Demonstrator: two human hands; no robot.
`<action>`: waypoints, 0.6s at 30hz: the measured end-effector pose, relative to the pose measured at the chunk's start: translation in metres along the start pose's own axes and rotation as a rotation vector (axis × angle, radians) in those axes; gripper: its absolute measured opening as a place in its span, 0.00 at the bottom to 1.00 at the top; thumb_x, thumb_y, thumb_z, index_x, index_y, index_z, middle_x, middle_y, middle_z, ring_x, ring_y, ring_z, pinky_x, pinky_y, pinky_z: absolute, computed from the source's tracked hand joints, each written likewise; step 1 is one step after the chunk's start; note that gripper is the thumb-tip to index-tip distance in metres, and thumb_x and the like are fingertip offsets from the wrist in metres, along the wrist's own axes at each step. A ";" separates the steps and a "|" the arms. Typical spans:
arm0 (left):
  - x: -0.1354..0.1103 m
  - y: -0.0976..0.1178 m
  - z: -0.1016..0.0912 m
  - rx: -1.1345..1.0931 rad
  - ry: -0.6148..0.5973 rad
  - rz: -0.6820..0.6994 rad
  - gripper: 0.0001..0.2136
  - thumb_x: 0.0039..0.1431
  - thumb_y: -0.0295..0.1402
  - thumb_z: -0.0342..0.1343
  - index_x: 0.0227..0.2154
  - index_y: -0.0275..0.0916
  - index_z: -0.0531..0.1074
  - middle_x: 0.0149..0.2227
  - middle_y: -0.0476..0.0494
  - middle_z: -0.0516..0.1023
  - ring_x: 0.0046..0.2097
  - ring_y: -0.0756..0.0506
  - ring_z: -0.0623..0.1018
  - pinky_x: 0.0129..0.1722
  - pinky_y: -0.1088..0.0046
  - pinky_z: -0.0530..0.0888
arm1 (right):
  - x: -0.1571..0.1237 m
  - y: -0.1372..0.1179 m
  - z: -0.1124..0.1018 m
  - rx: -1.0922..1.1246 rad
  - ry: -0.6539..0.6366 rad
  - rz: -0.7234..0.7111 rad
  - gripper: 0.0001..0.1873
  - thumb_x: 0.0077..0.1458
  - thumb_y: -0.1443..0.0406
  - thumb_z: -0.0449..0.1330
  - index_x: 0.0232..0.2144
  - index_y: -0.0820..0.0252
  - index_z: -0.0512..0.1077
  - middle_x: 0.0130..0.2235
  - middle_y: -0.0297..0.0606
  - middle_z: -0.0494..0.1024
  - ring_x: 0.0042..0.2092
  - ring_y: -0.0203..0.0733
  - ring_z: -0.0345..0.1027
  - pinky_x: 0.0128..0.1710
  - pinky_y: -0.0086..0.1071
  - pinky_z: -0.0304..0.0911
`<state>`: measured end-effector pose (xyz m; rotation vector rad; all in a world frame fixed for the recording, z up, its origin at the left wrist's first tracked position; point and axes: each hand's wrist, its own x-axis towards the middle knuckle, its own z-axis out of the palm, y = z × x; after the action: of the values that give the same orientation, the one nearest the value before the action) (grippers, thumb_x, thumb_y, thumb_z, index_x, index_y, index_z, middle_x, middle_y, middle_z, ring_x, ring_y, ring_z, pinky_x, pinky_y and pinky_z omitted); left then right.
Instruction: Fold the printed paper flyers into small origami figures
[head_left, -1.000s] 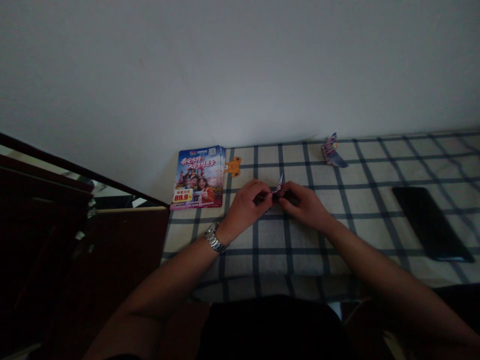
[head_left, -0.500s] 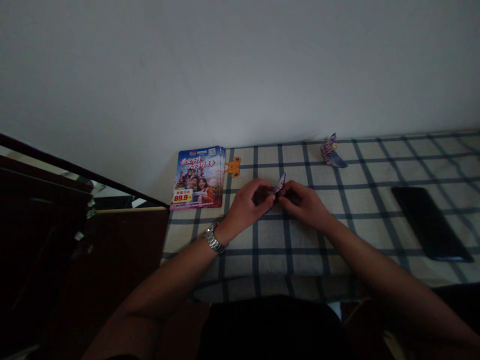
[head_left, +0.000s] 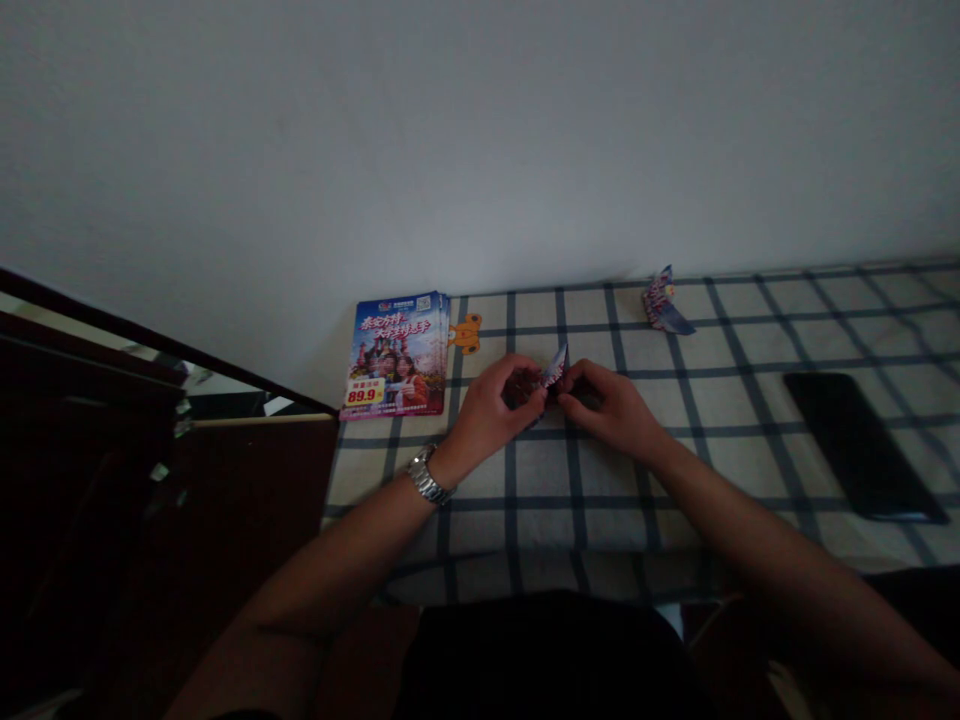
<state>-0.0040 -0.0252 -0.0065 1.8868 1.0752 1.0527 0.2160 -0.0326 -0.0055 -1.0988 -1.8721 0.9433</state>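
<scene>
A small folded piece of printed paper (head_left: 554, 366) is pinched between both my hands over the checked cloth (head_left: 600, 470). My left hand (head_left: 495, 405), with a metal watch on its wrist, grips the paper's left side, fingers curled. My right hand (head_left: 607, 405) pinches the right side. One pointed flap sticks up between my fingertips. Most of the paper is hidden by my fingers.
A stack of colourful flyers (head_left: 396, 352) lies at the cloth's far left corner, an orange paper shape (head_left: 466, 332) beside it. A finished folded paper figure (head_left: 661, 301) stands near the wall. A dark phone (head_left: 859, 445) lies to the right. Dark wooden furniture (head_left: 150, 480) is on the left.
My fingers have shifted slightly on the folded paper; its raised flap tilted a little. Hands stay in the same spot.
</scene>
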 end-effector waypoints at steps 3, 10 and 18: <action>0.000 -0.002 0.000 0.008 -0.003 -0.002 0.09 0.65 0.32 0.60 0.46 0.41 0.71 0.40 0.46 0.79 0.39 0.48 0.80 0.40 0.70 0.79 | 0.000 0.001 0.000 -0.006 -0.001 0.005 0.04 0.61 0.65 0.62 0.36 0.53 0.68 0.37 0.34 0.77 0.39 0.43 0.74 0.42 0.36 0.67; 0.000 -0.003 0.000 0.006 -0.008 -0.006 0.09 0.65 0.32 0.60 0.46 0.41 0.72 0.41 0.46 0.79 0.40 0.48 0.80 0.40 0.71 0.78 | 0.000 0.003 -0.001 -0.032 -0.001 -0.011 0.05 0.63 0.62 0.62 0.37 0.54 0.68 0.37 0.35 0.77 0.37 0.43 0.73 0.40 0.35 0.66; 0.002 -0.001 0.000 0.030 -0.004 0.010 0.09 0.66 0.34 0.61 0.46 0.41 0.72 0.41 0.46 0.79 0.39 0.48 0.79 0.39 0.72 0.77 | 0.000 0.002 0.000 -0.085 0.005 -0.015 0.10 0.66 0.56 0.61 0.37 0.54 0.69 0.37 0.36 0.79 0.37 0.43 0.72 0.39 0.35 0.64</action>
<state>-0.0040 -0.0230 -0.0072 1.9186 1.0858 1.0436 0.2166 -0.0318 -0.0067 -1.1350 -1.9288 0.8589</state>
